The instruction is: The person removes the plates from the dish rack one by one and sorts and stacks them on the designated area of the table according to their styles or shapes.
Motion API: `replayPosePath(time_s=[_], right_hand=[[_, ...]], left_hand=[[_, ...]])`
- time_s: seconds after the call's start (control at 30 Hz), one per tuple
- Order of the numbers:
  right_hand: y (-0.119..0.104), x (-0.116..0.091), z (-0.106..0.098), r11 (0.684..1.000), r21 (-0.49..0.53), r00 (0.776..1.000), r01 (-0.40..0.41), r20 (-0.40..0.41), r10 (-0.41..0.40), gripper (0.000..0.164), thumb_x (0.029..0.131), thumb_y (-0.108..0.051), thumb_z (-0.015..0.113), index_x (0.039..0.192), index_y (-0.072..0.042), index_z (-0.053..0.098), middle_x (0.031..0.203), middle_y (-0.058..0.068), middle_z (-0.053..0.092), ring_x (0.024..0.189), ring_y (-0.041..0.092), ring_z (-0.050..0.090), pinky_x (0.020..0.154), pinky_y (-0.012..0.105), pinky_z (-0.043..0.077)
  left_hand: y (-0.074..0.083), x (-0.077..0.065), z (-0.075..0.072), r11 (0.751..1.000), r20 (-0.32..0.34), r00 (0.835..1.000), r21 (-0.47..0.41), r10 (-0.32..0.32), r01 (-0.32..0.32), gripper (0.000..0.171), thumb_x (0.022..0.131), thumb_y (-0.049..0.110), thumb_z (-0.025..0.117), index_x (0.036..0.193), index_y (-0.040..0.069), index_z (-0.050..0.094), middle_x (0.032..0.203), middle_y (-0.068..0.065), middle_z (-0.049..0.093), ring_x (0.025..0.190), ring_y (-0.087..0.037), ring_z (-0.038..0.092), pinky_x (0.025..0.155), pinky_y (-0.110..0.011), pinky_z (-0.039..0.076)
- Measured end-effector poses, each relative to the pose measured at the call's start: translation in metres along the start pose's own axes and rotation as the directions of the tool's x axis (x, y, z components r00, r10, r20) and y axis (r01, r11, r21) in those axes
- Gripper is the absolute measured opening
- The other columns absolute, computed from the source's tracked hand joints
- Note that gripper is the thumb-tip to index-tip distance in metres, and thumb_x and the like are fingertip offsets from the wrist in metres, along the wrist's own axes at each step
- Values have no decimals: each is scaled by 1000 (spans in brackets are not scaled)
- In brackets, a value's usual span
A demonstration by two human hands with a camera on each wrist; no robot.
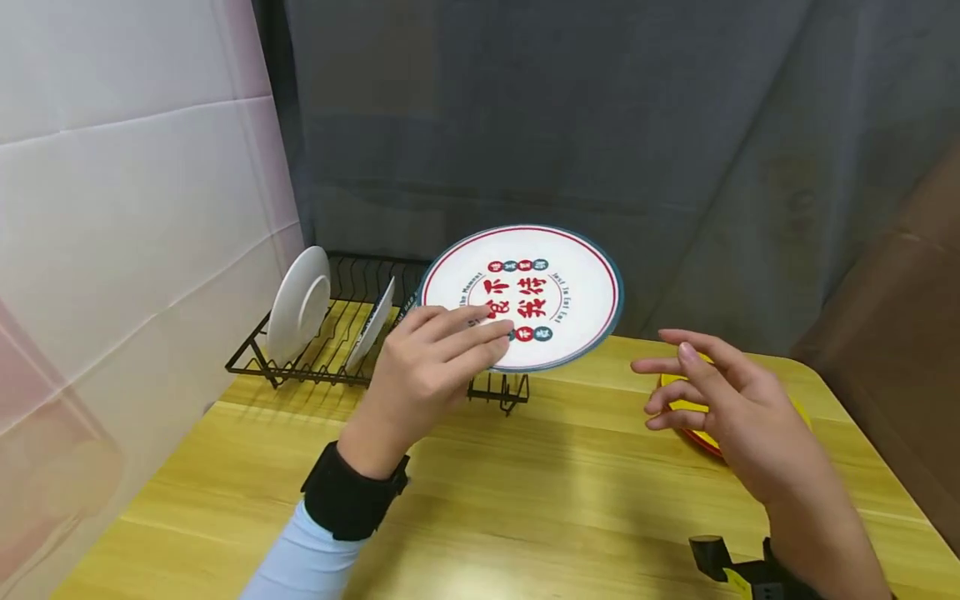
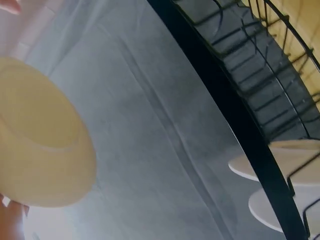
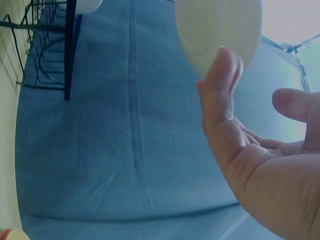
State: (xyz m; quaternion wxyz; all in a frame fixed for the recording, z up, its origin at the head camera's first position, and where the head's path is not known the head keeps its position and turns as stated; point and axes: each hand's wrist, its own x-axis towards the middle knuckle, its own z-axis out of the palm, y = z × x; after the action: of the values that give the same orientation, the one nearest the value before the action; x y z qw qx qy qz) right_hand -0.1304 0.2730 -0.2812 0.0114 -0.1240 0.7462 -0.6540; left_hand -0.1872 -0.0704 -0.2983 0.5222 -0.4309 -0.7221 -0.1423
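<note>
My left hand [image 1: 431, 367] holds a round white plate [image 1: 581, 292] above the table, fingers over its face, with the thumb hidden. The plate has a teal rim, a red ring and red characters; its pale underside [image 2: 50, 145] shows in the left wrist view. To the right, my right hand [image 1: 738, 400] is apart from the plate, fingers loosely bent and holding nothing. Below that hand lies a yellow plate [image 1: 693, 406] with a red edge under it, partly covered by the fingers in the head view.
A black wire dish rack [image 1: 322, 379] stands at the back left of the wooden table [image 1: 495, 500]. In it lean a white plate [image 1: 288, 312] and a second plate [image 1: 371, 325]. A white wall panel [image 1: 150, 217] borders the left, a grey cloth [image 1: 562, 108] the back.
</note>
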Motion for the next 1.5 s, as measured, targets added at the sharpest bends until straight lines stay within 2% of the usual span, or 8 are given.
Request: replayPosePath(time_s=[0.4, 0.77, 0.97, 1.13, 1.23, 1.3, 1.4, 1.5], right_hand=[[0, -5, 6, 993, 105, 999, -54, 9, 53, 36, 116, -35, 39, 140, -12, 52, 93, 4, 65, 66, 27, 59, 58, 36, 59], [-3, -4, 7, 989, 97, 993, -109, -32, 112, 43, 115, -30, 47, 150, -6, 41, 98, 6, 79, 58, 27, 59, 51, 32, 57], [-4, -4, 8, 983, 112, 984, -146, -90, 156, 55, 113, -32, 51, 155, 0, 33, 97, 3, 80, 58, 27, 60, 51, 32, 57], [-7, -3, 8, 984, 99, 980, -151, -117, 162, 60, 113, -33, 52, 158, 1, 30, 97, 3, 80, 59, 28, 60, 51, 32, 57], [-6, -4, 9, 985, 95, 982, -143, -113, 154, 59, 113, -33, 52, 157, 0, 32, 97, 3, 80, 59, 28, 61, 50, 32, 57], [-6, -5, 9, 986, 94, 983, -140, -103, 150, 57, 113, -32, 52, 155, 1, 34, 96, 4, 79, 57, 28, 60, 50, 32, 57], [-5, -5, 12, 989, 66, 987, -136, -80, 141, 54, 113, -31, 51, 153, 1, 36, 93, 6, 78, 55, 29, 60, 50, 32, 58], [-5, -5, 14, 991, 28, 989, -131, -66, 133, 53, 113, -31, 51, 152, 2, 36, 92, 7, 76, 56, 30, 60, 51, 33, 59]], left_hand=[[25, 7, -1, 973, 19, 974, -54, 226, -224, 16, 95, 19, 82, 111, 19, 81, 119, 6, 82, 115, -21, 77, 103, -34, 62], [30, 8, 0, 970, 82, 968, -74, 236, -231, 15, 98, 25, 80, 112, 19, 80, 119, 6, 82, 115, -19, 77, 107, -34, 60], [26, 8, -1, 985, 123, 982, -115, 145, -131, 22, 94, 23, 83, 115, 17, 81, 123, 2, 81, 123, -21, 73, 118, -35, 53], [12, 3, -2, 983, 267, 954, -82, -136, 163, 69, 90, 18, 85, 153, 14, 56, 160, -11, 56, 150, -34, 50, 128, -43, 43], [8, 1, -1, 846, 347, 842, -195, -414, 496, 71, 101, 8, 67, 166, 11, 36, 165, -15, 47, 147, -32, 53, 121, -42, 50], [9, 1, -1, 617, 409, 720, -372, -561, 693, 60, 110, 10, 54, 166, 9, 34, 152, -18, 59, 130, -30, 67, 106, -40, 61], [14, 4, -1, 231, 539, 550, -547, -638, 804, 48, 116, 27, 43, 162, 13, 40, 113, -20, 74, 83, -33, 76, 69, -40, 68], [19, 7, -2, 56, 652, 467, -547, -598, 835, 50, 115, 32, 45, 162, 18, 38, 87, -22, 73, 57, -40, 68, 49, -42, 61]])
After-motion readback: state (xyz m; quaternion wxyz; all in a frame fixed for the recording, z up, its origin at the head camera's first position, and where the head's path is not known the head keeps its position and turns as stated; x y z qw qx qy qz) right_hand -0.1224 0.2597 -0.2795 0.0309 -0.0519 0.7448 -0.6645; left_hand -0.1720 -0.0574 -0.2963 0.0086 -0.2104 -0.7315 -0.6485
